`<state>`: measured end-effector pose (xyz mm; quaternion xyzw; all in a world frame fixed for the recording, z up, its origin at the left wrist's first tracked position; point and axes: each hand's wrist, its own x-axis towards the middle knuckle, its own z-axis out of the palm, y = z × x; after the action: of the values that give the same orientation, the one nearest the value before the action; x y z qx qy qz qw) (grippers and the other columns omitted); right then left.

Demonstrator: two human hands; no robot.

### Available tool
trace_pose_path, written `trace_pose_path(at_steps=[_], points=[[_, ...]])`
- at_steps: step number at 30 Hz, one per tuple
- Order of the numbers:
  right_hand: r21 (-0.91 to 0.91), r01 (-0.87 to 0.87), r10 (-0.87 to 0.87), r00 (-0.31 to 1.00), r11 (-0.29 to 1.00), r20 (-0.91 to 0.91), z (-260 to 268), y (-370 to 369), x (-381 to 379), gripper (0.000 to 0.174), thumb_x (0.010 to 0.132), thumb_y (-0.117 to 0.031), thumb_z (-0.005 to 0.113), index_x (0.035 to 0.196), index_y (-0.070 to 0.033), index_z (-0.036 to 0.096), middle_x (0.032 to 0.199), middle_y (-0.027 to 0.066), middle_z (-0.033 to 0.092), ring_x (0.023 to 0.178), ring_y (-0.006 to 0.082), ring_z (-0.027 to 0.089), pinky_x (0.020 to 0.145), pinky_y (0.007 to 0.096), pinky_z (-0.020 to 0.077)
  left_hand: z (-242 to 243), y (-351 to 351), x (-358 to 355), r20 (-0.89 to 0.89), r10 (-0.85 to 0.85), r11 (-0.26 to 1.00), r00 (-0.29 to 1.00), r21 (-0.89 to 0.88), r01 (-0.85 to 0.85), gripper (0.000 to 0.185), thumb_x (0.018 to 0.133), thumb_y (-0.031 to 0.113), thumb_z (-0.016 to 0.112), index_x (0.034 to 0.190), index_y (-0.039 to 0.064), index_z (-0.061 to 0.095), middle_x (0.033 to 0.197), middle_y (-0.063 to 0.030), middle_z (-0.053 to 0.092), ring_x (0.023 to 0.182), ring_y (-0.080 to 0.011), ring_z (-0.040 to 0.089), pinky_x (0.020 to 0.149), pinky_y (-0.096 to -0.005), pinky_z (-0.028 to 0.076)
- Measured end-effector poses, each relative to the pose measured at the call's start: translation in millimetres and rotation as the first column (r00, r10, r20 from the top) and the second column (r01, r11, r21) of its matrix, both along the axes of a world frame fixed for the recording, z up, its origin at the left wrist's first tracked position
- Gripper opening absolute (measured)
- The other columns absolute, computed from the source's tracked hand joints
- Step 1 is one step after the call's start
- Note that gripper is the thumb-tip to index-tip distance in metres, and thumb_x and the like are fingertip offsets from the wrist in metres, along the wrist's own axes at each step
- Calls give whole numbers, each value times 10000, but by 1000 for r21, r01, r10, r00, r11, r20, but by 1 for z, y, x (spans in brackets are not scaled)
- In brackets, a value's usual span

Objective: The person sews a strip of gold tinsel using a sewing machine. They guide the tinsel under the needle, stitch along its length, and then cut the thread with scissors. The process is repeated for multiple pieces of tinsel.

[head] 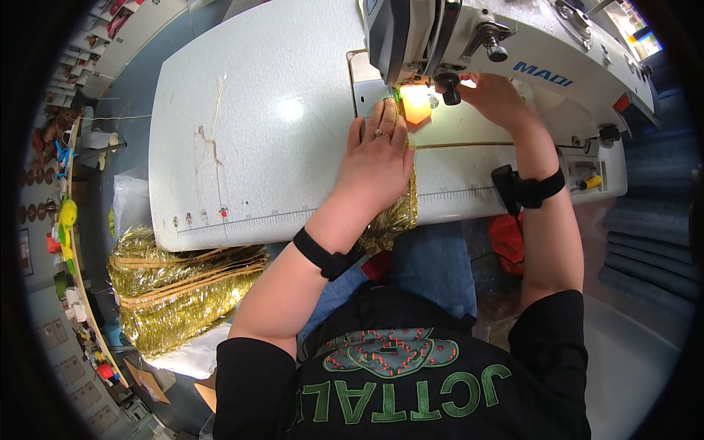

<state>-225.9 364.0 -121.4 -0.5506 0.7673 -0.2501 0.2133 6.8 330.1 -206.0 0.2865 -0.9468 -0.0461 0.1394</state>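
My left hand, with a ring on one finger, lies flat on a gold tinsel strip beside the needle area of a MAQI sewing machine. From under the palm, the strip runs over the table's front edge towards my lap. My right hand is raised below the machine's arm, its fingertips partly hidden behind a black knob. Whether those fingers pinch anything cannot be seen. A brightly lit orange-yellow piece sits right of the left fingertips.
Gold tinsel fringe is heaped left of my lap, below the sewing table. A ruler scale follows the front edge. At right, a recessed tray holds a yellow-handled tool; folded blue fabric lies beyond.
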Motion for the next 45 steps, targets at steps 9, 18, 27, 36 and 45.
trace_pose_path(at_steps=[9, 18, 27, 36, 45], points=[[-55, -28, 30, 999, 998, 44, -4, 1, -2, 366, 907, -248, 802, 1134, 0, 657, 982, 101, 710, 840, 176, 658, 676, 335, 505, -4, -3, -3, -14, 22, 1000, 1000, 7, -21, 496, 1054, 307, 477, 1447, 3, 478, 1630, -196, 374, 1547, -304, 317, 1225, -497, 250], [8, 16, -16, 999, 1000, -45, -2, 2, -1, 355, 931, -280, 777, 1081, 25, 676, 941, 111, 715, 716, 163, 591, 637, 344, 482, -8, -6, -5, -33, 37, 999, 999, -15, -38, 518, 1054, 294, 452, 1477, -6, 447, 1632, -197, 380, 1554, -289, 309, 1218, -490, 254], [-83, -11, 9, 1000, 996, -29, -8, 4, 0, 312, 932, -254, 730, 1107, 4, 704, 883, 132, 710, 724, 199, 631, 669, 357, 513, -5, -3, -3, -35, 25, 1000, 999, -15, -26, 530, 1048, 281, 464, 1483, -21, 447, 1617, -205, 403, 1548, -301, 324, 1221, -497, 259], [58, 7, -6, 1000, 998, -18, 2, 2, 2, 340, 957, -255, 752, 1173, -5, 673, 999, 143, 727, 817, 203, 648, 720, 360, 531, -4, 4, 2, -5, 14, 1000, 1000, -11, -14, 537, 1044, 289, 471, 1475, -29, 458, 1624, -210, 390, 1549, -315, 319, 1236, -497, 247], [-303, 45, -36, 999, 952, 35, -29, 32, 28, 412, 949, -182, 746, 1304, -19, 613, 1124, 141, 717, 947, 254, 698, 802, 363, 522, -3, 3, 3, 5, 19, 999, 1000, -26, -19, 563, 1045, 316, 458, 1498, -18, 446, 1642, -193, 376, 1555, -282, 313, 1231, -472, 228]])
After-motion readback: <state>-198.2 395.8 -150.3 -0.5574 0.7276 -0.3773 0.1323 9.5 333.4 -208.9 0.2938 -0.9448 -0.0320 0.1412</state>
